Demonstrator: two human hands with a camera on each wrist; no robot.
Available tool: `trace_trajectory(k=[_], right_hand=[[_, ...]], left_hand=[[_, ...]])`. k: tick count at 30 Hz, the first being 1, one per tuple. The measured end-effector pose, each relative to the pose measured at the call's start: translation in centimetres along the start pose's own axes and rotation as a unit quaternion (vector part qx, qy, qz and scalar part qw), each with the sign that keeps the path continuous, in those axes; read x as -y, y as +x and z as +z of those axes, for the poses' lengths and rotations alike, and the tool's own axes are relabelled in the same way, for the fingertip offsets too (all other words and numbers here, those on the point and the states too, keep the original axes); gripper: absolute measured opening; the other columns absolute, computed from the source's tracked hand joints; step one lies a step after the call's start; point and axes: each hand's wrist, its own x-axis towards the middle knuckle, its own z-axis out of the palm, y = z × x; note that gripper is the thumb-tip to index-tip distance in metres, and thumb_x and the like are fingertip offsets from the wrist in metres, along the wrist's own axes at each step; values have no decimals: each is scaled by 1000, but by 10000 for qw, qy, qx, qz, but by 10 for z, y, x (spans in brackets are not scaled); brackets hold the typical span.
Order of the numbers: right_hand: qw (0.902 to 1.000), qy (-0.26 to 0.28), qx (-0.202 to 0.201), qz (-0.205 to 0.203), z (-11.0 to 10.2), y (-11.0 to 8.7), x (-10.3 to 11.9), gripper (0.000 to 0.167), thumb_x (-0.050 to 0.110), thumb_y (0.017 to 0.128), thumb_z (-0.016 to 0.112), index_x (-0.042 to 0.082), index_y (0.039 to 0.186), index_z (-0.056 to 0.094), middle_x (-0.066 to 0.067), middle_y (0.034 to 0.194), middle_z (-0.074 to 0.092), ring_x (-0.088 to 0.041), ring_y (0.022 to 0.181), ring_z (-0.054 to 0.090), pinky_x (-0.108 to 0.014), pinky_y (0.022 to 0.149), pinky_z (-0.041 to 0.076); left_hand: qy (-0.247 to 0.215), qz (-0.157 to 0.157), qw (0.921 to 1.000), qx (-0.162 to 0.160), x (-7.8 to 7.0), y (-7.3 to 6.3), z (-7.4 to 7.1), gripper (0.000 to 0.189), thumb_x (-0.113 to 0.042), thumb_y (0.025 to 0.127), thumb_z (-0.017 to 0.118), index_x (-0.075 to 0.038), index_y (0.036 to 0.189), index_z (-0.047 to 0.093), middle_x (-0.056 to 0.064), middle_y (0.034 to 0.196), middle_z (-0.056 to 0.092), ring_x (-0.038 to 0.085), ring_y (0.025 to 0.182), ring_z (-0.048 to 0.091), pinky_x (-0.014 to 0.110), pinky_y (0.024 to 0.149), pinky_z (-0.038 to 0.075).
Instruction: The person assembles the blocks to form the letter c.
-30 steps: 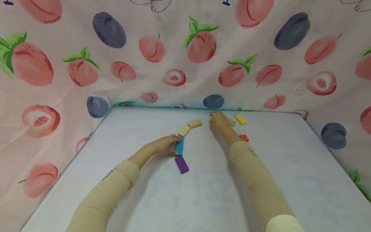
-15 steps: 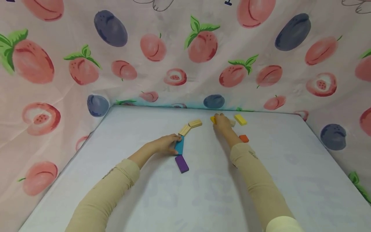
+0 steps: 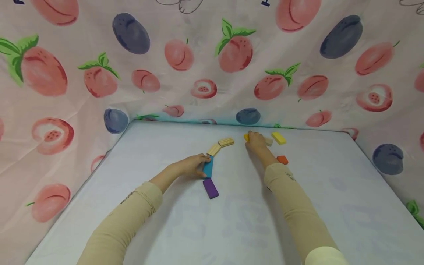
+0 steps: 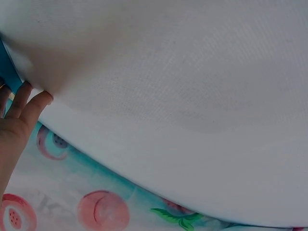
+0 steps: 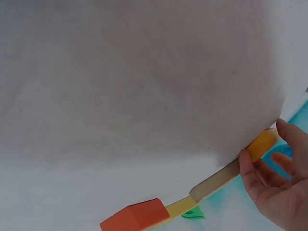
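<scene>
In the head view my left hand (image 3: 194, 166) holds a blue block (image 3: 208, 167) between thumb and fingers, and the block lies on the white table. Just nearer is a purple block (image 3: 210, 188). Two plain wooden blocks, one (image 3: 214, 149) at the blue block's far end and another (image 3: 226, 142) beyond it, continue the curved line. My right hand (image 3: 256, 142) pinches an amber-yellow block (image 5: 262, 144) at the far side. Beside its fingers lies a plain wooden block (image 5: 216, 180), followed by a yellow block (image 5: 180, 207) and an orange one (image 5: 134, 215).
The white table (image 3: 241, 224) reaches back to a hanging cloth (image 3: 205, 55) printed with peaches and plums, which also runs along both sides. A gap of table separates the left line of blocks from the amber-yellow block.
My right hand has shifted slightly right and nearer, showing more of the amber-yellow block. My left hand stays at the blue block. The head view has turned slightly.
</scene>
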Motion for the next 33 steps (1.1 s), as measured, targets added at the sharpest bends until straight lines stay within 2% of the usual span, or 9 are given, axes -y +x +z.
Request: trace_trajectory(k=[7, 20, 28, 33], right_hand=[[9983, -434, -139, -360, 3, 1, -1, 34, 7, 91, 55, -6, 122, 52, -28, 111, 59, -42, 100, 58, -49, 89, 49], [9979, -509, -143, -364, 5, 0, 0, 36, 9, 92, 55, -6, 124, 52, -26, 111, 60, -37, 104, 58, -47, 93, 47], [9996, -113, 78, -230, 3, -2, -7, 40, 11, 93, 54, -3, 131, 49, -25, 119, 58, -39, 109, 55, -48, 99, 44], [9994, -27, 127, -316, 3, -2, -11, 43, 8, 93, 53, -3, 134, 46, -27, 121, 57, -41, 111, 55, -49, 99, 46]], left_hand=[[34, -26, 10000, -31, -3, -1, -2, 64, -23, 88, 67, 1, 141, 39, 19, 151, 30, 37, 140, 29, 47, 116, 26], [80, 9, 10000, -59, 1, -2, 2, 65, -24, 88, 67, 0, 141, 39, 19, 152, 29, 38, 140, 28, 48, 116, 26], [48, 46, 10000, -46, -1, -1, 1, 65, -24, 88, 67, 0, 142, 38, 20, 151, 30, 38, 139, 29, 48, 116, 26], [16, 38, 10000, -47, -3, -2, 0, 65, -23, 88, 66, 1, 142, 38, 21, 151, 31, 38, 139, 29, 48, 116, 26]])
